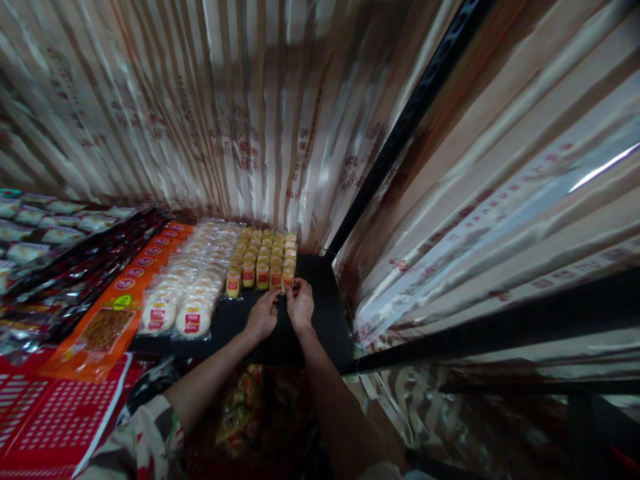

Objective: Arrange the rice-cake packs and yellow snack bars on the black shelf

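Head view: both hands, L (262,317) & R (301,305), at yellow snack packs (262,260).

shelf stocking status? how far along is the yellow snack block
Done: several rows of yellow snack packs stand on the black shelf, beside stacked round white cakes and orange packets. In hand: the left hand and right hand are both at the front-right pack of that block. Left: bare shelf shows in front of and to the right of the block.
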{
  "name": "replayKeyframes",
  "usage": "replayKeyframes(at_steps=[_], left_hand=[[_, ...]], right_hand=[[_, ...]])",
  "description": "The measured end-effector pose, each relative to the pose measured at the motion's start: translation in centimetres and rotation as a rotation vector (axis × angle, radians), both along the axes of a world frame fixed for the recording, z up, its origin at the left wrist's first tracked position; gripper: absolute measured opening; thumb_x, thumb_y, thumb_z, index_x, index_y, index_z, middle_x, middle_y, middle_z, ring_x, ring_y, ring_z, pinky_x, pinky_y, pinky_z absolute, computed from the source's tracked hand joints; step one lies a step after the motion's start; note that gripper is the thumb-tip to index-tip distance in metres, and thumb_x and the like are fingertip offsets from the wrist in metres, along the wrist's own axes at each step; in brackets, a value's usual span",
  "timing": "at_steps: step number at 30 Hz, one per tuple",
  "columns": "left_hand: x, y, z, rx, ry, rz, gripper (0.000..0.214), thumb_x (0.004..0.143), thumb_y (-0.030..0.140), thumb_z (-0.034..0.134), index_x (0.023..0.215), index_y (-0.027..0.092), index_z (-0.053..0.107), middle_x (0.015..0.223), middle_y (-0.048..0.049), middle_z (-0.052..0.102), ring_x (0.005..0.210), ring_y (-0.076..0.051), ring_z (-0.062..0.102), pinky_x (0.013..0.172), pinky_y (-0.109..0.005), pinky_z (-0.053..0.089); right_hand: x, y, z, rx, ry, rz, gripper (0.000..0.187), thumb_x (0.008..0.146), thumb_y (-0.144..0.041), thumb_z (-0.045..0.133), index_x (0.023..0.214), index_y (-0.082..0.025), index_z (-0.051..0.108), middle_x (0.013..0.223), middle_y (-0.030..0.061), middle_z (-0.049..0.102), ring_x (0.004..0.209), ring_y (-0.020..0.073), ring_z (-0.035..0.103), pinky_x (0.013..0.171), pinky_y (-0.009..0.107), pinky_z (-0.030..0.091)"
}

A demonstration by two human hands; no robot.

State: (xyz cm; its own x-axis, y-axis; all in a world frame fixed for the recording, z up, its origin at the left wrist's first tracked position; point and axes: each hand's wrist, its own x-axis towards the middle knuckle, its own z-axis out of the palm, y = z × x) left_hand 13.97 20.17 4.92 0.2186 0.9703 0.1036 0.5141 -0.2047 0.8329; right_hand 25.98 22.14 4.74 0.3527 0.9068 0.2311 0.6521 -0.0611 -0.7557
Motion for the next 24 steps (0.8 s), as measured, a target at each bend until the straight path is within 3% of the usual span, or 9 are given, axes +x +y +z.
replayKeyframes(at_steps=[7, 11, 15, 20, 24], left_hand=[[-0.3, -1.4, 1.2, 0.082, -0.022, 0.006, 0.047, 0.070, -0.002, 0.038, 0.109, 0.014, 0.058, 0.124, -0.0088, 0.055, 0.103, -0.015, 0.057, 0.098, -0.031, 0.042], [-0.8, -3.2, 1.8, 0.064, -0.003, 0.010, 0.037, 0.074, 0.002, 0.038, 0.100, 0.015, 0.061, 0.104, -0.0067, 0.063, 0.084, -0.013, 0.061, 0.088, -0.030, 0.048], [-1.5, -5.7, 1.7, 0.031, 0.009, -0.020, 0.031, 0.074, 0.004, 0.037, 0.089, 0.016, 0.062, 0.083, -0.0027, 0.063, 0.073, -0.012, 0.060, 0.077, -0.025, 0.048], [-2.3, -9.8, 1.3, 0.047, 0.023, -0.094, 0.027, 0.074, 0.007, 0.038, 0.076, 0.017, 0.062, 0.076, -0.0013, 0.062, 0.071, -0.011, 0.057, 0.073, -0.023, 0.046], [-3.0, -13.0, -0.5, 0.016, 0.087, -0.197, 0.027, 0.076, 0.010, 0.037, 0.068, 0.018, 0.062, 0.074, -0.0022, 0.062, 0.073, -0.012, 0.057, 0.075, -0.023, 0.045]], right_hand=[[0.0, -1.2, 0.6, 0.037, 0.015, -0.036, 0.035, 0.080, -0.032, 0.052, 0.109, -0.013, 0.052, 0.103, 0.0117, 0.053, 0.078, 0.0165, 0.057, 0.074, 0.031, 0.046], [0.0, -3.4, 0.9, 0.078, 0.015, -0.046, 0.033, 0.080, -0.028, 0.051, 0.110, -0.015, 0.053, 0.105, 0.0112, 0.053, 0.083, 0.0165, 0.057, 0.079, 0.031, 0.046], [-0.7, -6.9, 1.1, 0.137, 0.118, -0.023, 0.028, 0.082, -0.028, 0.047, 0.107, -0.016, 0.055, 0.101, 0.0097, 0.057, 0.079, 0.0144, 0.057, 0.072, 0.028, 0.048], [-2.3, -13.3, 0.7, 0.142, 0.287, 0.074, 0.027, 0.086, -0.032, 0.041, 0.102, -0.016, 0.056, 0.088, 0.0061, 0.064, 0.070, 0.0123, 0.060, 0.064, 0.024, 0.048], [-2.9, -17.9, -0.9, 0.031, 0.168, 0.124, 0.027, 0.086, -0.032, 0.040, 0.095, -0.016, 0.061, 0.086, 0.0058, 0.067, 0.076, 0.0148, 0.062, 0.070, 0.025, 0.048]])
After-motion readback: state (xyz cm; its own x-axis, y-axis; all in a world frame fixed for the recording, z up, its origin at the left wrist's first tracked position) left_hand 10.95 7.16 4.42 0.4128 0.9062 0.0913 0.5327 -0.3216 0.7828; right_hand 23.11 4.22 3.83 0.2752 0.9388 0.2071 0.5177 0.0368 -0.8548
